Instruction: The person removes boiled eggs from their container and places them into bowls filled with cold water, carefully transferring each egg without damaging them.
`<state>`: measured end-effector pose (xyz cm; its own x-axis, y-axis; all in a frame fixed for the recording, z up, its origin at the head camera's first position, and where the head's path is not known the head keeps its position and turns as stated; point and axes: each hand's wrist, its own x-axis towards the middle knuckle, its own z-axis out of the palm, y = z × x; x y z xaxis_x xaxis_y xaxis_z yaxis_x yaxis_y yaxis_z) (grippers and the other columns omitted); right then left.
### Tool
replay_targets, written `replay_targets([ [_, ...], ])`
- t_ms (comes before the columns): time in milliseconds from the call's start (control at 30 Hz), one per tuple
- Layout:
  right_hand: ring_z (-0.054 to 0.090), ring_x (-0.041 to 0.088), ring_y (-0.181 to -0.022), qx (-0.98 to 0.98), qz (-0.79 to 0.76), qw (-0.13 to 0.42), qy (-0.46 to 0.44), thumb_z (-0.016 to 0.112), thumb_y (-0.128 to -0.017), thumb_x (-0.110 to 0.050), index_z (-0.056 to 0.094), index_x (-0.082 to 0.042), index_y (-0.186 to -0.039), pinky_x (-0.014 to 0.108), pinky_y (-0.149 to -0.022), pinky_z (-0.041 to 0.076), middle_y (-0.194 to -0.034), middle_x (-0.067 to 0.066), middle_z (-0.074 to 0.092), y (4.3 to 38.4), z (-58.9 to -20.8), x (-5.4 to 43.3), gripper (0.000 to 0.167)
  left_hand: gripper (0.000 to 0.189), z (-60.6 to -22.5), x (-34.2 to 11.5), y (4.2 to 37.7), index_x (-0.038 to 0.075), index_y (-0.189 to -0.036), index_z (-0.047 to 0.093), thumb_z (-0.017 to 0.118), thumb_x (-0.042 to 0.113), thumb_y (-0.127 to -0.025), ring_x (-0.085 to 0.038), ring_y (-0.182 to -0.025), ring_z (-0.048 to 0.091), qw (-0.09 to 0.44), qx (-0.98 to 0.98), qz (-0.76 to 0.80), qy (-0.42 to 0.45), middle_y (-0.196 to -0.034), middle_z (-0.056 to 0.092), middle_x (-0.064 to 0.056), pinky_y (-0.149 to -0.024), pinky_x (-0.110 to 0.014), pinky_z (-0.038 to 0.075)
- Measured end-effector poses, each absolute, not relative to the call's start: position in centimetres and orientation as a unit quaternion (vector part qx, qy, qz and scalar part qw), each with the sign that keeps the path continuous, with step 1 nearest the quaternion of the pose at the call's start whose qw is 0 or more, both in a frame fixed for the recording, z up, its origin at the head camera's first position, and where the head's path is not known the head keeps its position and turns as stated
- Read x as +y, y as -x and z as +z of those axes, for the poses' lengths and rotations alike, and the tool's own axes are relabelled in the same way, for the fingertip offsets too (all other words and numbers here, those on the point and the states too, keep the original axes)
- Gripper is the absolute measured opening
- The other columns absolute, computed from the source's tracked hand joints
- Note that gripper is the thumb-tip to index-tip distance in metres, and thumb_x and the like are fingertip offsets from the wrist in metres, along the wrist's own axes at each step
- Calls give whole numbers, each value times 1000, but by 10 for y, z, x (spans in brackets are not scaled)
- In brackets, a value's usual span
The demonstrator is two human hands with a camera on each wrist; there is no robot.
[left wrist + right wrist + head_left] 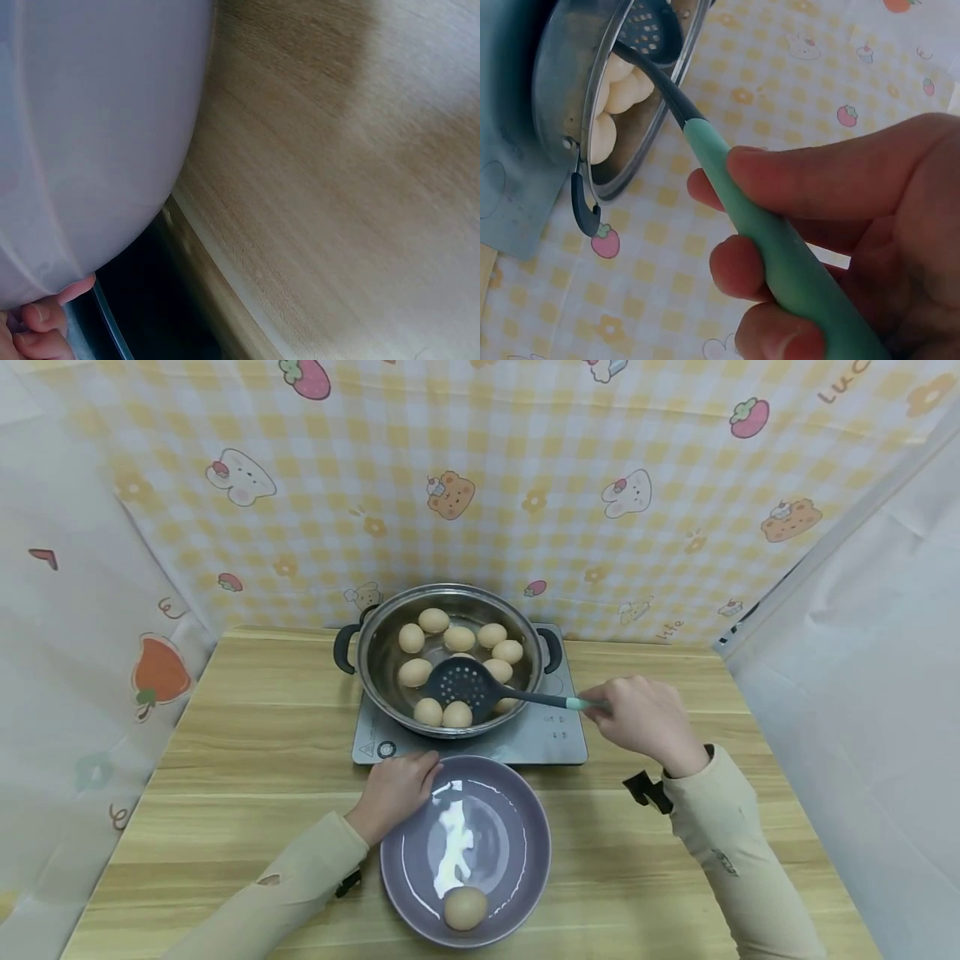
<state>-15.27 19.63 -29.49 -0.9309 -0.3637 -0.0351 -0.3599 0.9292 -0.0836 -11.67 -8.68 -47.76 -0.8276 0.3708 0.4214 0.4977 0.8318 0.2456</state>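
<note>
My right hand (pixel 645 718) grips the green handle (pixel 757 217) of a dark perforated skimmer (pixel 534 697). The skimmer's head (pixel 453 681) is inside a steel pot (pixel 365 652), among several brown eggs (pixel 415 673). No egg can be made out on its perforated surface. On the table in front of the pot lies a purple plate (pixel 536 860), with one egg (pixel 465 908) near its front edge. My left hand (pixel 397 789) holds the plate's far-left rim, and its curled fingertips (pixel 45 315) show at that edge in the left wrist view.
The pot, with two black handles (pixel 344 648), stands on a flat grey induction cooker (pixel 517 747). Behind it hangs a yellow checked cloth (pixel 540 518). White sheeting (pixel 885 652) borders the wooden table (pixel 247 735) on both sides.
</note>
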Motion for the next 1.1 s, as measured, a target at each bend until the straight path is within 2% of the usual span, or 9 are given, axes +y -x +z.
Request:
replay_targets([
  [233, 26, 9, -41, 983, -40, 33, 176, 60, -83, -19, 71, -18, -99, 24, -39, 20, -60, -6, 59, 149, -292, 202, 19, 17, -480, -86, 117, 14, -70, 53, 62, 18, -84, -18, -45, 53, 193, -937, -177, 232, -59, 57, 0, -39, -29, 34],
  [500, 30, 10, -43, 982, -64, 56, 171, 61, -84, -21, 70, -16, -103, 26, -41, 23, -56, -6, 53, 153, -298, 205, 22, 16, -480, -86, 117, 14, -71, 54, 62, 19, -84, -18, -44, 52, 194, -937, -176, 232, -58, 56, 0, -38, -29, 33],
  [867, 32, 10, -45, 950, -200, 160, 177, 54, -88, -13, 65, 3, -104, 26, -47, 30, -64, 1, 57, 166, -321, 209, 26, 18, -478, -86, 116, 14, -69, 53, 61, 19, -84, -18, -44, 53, 194, -937, -176, 231, -57, 55, 0, -39, -30, 33],
  [1100, 32, 11, -46, 949, -214, 175, 153, 50, -90, -14, 62, 6, -108, 27, -49, 32, -61, 2, 51, 166, -315, 215, 29, 18, -479, -87, 117, 14, -70, 53, 62, 19, -84, -18, -43, 52, 193, -936, -176, 235, -57, 55, 0, -38, -30, 32],
])
